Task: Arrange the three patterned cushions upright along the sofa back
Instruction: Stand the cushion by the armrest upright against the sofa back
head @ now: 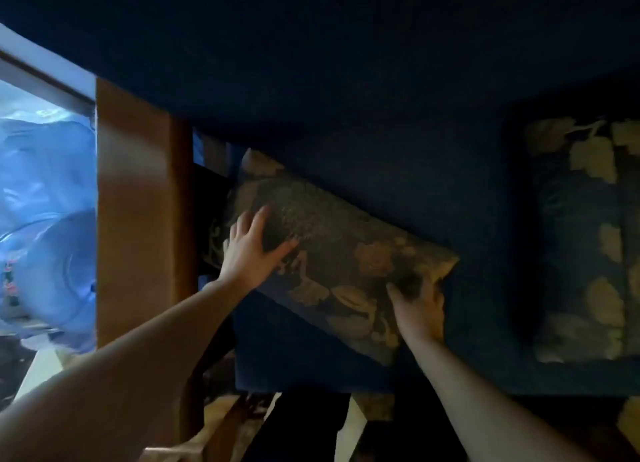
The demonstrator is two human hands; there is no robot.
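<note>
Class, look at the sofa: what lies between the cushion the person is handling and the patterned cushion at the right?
In the head view, only bare dark blue sofa upholstery separates the held cushion from the right cushion; no third cushion shows there.

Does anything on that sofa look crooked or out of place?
Yes. The patterned cushion under both hands lies slanted across the blue seat beside the wooden armrest, not upright against the back. Another cushion lies at the right.

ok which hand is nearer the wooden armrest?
Left. The left hand lies flat on the cushion end next to the wooden armrest; the right hand grips the cushion's far corner, away from the armrest.
</note>
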